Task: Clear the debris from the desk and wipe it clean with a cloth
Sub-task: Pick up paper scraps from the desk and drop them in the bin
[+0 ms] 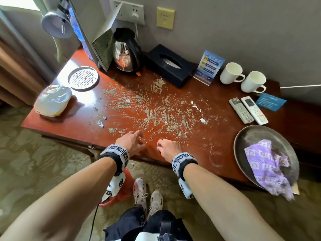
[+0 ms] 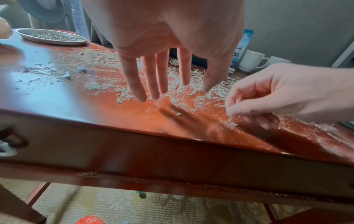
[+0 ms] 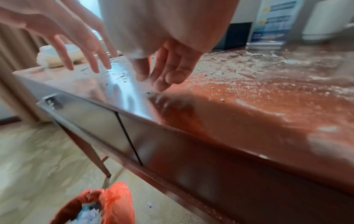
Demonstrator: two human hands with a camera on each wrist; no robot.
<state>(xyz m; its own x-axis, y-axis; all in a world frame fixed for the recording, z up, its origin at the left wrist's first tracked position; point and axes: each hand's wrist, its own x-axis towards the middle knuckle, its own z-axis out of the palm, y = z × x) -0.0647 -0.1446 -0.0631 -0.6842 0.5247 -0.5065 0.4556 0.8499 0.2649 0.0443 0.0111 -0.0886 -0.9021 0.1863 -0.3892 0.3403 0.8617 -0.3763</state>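
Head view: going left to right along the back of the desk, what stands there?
Perforated round tray → kettle → black tissue box → blue card stand → first white mug → second white mug.

Red-brown desk (image 1: 205, 153) strewn with gritty debris (image 1: 149, 108), mugs (image 1: 231, 73), remotes (image 1: 240, 110)
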